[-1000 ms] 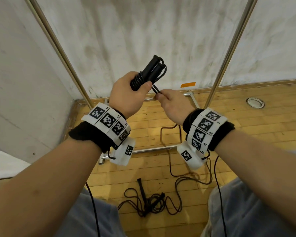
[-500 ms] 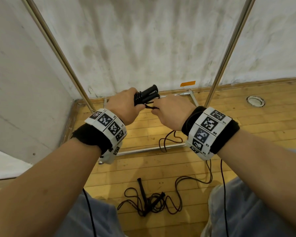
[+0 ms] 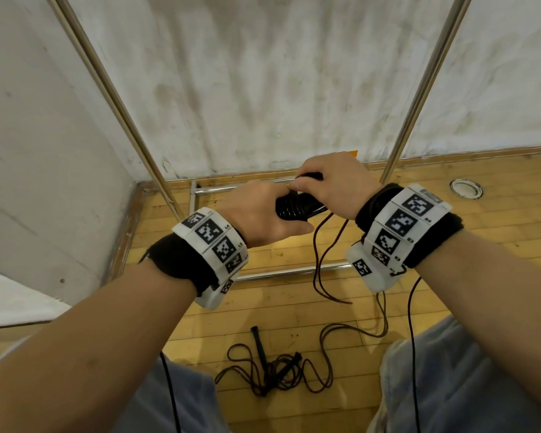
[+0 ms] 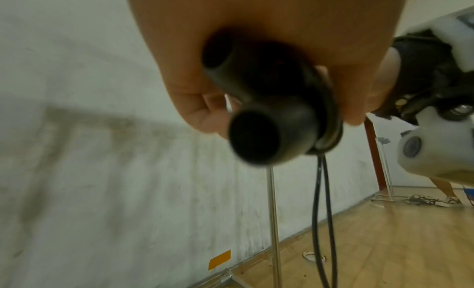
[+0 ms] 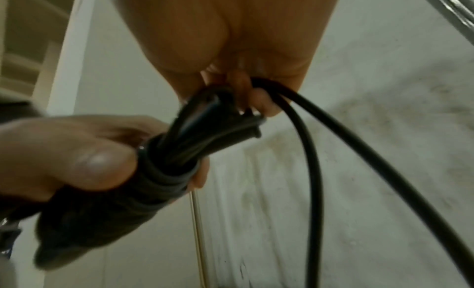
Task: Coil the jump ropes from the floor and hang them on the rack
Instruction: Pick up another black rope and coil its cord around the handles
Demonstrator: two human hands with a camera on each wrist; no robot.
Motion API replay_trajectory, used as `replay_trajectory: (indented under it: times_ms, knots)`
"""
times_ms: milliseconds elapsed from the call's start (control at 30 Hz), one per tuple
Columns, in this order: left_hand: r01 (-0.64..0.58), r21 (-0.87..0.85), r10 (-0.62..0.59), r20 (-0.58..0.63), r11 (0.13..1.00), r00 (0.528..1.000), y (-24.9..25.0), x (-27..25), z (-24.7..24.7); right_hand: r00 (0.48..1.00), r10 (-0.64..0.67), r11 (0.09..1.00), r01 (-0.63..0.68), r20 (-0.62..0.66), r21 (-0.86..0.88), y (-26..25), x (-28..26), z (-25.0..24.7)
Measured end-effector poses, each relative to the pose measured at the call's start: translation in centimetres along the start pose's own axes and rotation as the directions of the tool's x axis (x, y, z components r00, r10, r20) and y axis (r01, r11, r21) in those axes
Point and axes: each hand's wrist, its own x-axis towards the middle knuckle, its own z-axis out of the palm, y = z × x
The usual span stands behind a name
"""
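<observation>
Left hand (image 3: 263, 210) grips handles (image 3: 294, 209), now lower; right hand (image 3: 334, 185) crossed over them.

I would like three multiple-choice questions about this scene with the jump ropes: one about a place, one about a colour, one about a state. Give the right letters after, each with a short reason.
1. Where does the second jump rope lie?
A. on the floor
B. over the rack
C. on a shelf

2. What colour are the held handles?
A. red
B. black
C. white

3. How is the held rope?
A. fully coiled
B. partly wound, with cord hanging
C. untouched

Answers:
1 A: the second jump rope lies tangled on the wooden floor.
2 B: the handles look black.
3 B: the left hand grips wound handles; the right hand holds loose cord.
</observation>
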Motion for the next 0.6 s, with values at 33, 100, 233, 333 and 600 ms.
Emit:
replay_trajectory:
  times_ms: [33, 100, 233, 333, 600]
  knots:
    - [0.019, 0.014, -0.019, -0.031, 1.000, 0.999, 0.3, -0.1, 0.2, 1.000, 0.010, 1.000, -0.010, -0.002, 0.017, 0.0, 0.1, -0.1]
    - [0.045, 0.024, -0.044, -0.069, 0.999, 0.997, 0.5, 0.0, 0.7, 1.000, 0.022, 1.000, -0.022, 0.015, 0.021, -0.1, 0.2, -0.3]
    - [0.050, -0.019, -0.051, -0.045, 0.999, 0.998, 0.3, 0.1, 1.0, 0.999, 0.016, 1.000, -0.015, 0.036, -0.014, 0.0, 0.2, -0.4]
    - [0.050, -0.001, -0.050, -0.034, 0.999, 0.998, 0.3, 0.1, 0.7, 0.999, 0.032, 0.999, -0.032, 0.038, -0.011, 0.2, 0.4, -0.7]
    - [-0.076, -0.119, 0.060, -0.137, 0.990, 0.989, 1.3, -0.7, -1.0, 0.975, 0.141, 0.777, -0.218, 0.174, 0.591, 2.0, 0.7, -2.1]
